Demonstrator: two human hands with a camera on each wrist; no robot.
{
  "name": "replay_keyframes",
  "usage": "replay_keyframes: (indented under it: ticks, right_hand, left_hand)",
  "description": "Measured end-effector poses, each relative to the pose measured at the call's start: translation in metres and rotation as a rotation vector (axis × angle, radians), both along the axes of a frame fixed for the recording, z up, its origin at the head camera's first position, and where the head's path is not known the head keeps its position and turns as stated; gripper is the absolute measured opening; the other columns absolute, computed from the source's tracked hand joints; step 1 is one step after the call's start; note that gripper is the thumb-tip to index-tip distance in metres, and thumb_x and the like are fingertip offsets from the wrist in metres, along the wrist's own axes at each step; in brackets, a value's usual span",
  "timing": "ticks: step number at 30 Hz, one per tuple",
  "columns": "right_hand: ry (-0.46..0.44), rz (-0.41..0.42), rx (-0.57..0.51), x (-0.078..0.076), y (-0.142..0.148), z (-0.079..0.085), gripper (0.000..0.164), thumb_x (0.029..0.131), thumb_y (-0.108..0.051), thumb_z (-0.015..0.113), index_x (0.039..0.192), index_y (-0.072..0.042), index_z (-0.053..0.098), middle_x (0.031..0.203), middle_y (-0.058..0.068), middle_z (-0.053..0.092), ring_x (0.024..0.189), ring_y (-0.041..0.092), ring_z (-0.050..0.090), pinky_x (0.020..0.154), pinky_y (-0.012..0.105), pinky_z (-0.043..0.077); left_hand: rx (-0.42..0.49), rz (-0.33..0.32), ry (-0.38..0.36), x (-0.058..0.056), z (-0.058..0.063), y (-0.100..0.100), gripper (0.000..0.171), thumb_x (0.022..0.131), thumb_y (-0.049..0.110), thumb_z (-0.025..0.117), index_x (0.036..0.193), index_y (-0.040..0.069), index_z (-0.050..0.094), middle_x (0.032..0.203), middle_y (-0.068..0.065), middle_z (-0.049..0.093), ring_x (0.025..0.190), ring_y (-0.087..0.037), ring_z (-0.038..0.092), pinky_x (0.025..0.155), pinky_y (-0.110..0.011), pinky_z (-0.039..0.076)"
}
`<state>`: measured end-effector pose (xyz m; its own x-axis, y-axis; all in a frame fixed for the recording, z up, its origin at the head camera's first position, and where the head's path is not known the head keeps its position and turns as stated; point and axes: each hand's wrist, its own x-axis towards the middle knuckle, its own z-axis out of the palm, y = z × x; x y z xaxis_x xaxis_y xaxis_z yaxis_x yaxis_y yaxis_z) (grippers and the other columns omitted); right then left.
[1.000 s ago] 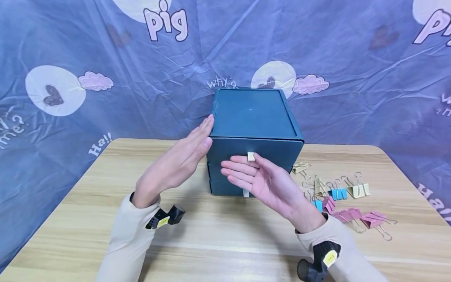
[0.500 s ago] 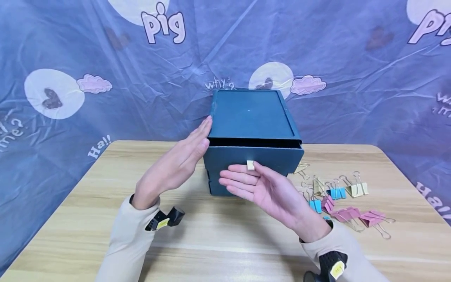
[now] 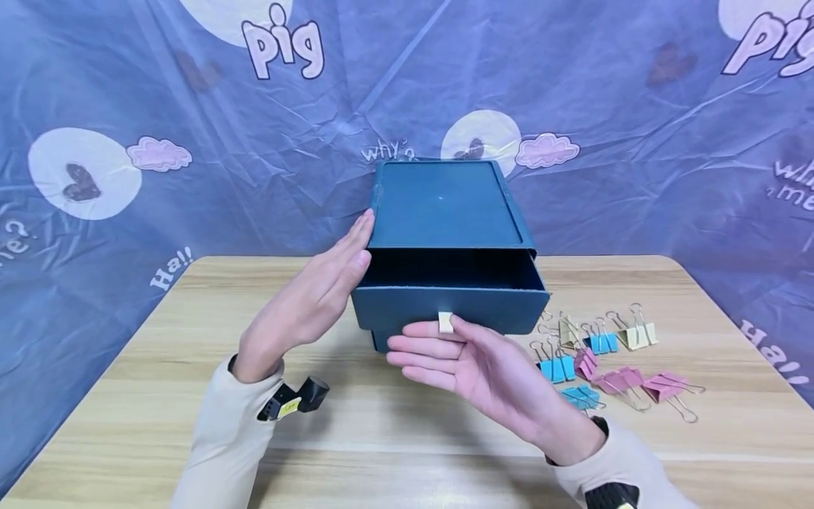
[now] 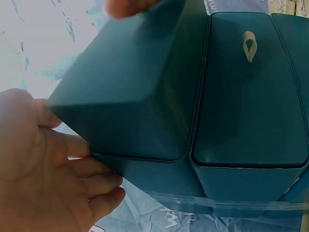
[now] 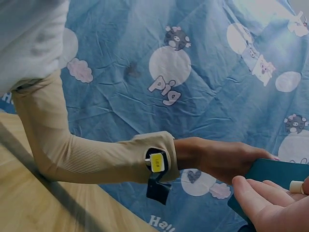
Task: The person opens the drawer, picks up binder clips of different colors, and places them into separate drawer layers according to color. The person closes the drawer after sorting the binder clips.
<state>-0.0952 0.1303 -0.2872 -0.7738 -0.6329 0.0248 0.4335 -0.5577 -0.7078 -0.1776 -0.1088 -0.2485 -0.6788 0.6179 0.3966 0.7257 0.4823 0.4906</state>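
A dark teal drawer cabinet [image 3: 445, 205] stands on the table, its top drawer [image 3: 388, 305] slid partway out toward me. My right hand [image 3: 492, 371] pinches the cream pull tab [image 3: 445, 323] on that drawer's front between thumb and forefinger, the other fingers extended palm up. Straight-fingered, my left hand [image 3: 305, 297] lies against the cabinet's left side near the top front corner. The visible part of the drawer's inside is dark and shows no contents. In the left wrist view, a lower drawer [image 4: 251, 106] is closed and carries a looped tab [image 4: 249, 46].
Several binder clips lie right of the cabinet: blue clips [image 3: 557, 368], pink clips [image 3: 666, 386] and cream clips [image 3: 638, 336]. The wooden table [image 3: 159, 396] ends at the back before a blue printed cloth [image 3: 286, 141].
The top drawer has gone from closed to partly open. My right hand has drawn its tab toward me and down in view. My left hand keeps its place on the cabinet's side.
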Motion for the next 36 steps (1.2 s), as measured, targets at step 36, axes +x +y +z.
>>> replay_keyframes:
  ticks: [36]
  right_hand:
    - [0.268, 0.066, 0.219, 0.046, 0.037, -0.02, 0.046, 0.108, -0.013, 0.017, 0.14, 0.009, 0.042, 0.134, 0.026, 0.053, 0.122, 0.039, 0.052, 0.103, 0.04, 0.042]
  left_hand:
    - [-0.025, 0.026, -0.009, 0.004, -0.002, 0.001, 0.059, 0.107, 0.037, 0.025, 0.154, 0.005, 0.008, 0.161, -0.004, 0.004, 0.147, -0.012, 0.002, 0.119, -0.035, 0.009]
